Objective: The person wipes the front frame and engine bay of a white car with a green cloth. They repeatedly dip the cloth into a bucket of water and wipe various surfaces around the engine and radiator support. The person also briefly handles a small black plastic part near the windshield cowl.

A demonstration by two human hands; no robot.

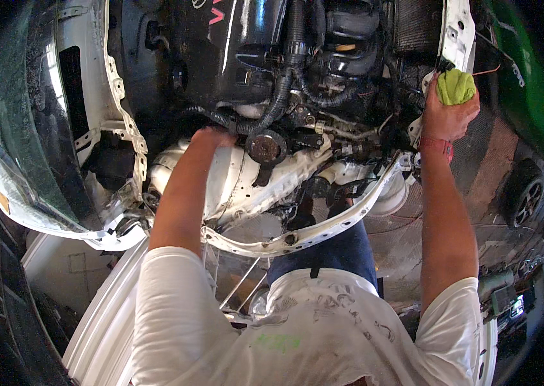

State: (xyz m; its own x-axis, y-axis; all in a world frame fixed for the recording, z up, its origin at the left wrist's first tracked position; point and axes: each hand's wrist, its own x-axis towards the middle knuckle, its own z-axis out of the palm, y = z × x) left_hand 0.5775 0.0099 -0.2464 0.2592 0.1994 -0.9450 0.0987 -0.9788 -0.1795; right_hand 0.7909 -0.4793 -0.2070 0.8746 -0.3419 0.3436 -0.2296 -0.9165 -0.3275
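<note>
A crumpled yellow-green cloth is gripped in my right hand, beside the white metal bar at the right of the engine bay. My left hand reaches into the bay by a black corrugated hose, above the white inner body panel. Its fingers are blurred and partly hidden, so what it touches does not show. Just right of that hand is a round dark cap-like part.
A black engine cover fills the top middle. The curved white body rail runs between my torso and the bay. To the left is a glass windshield; at right, a wheel and a green panel.
</note>
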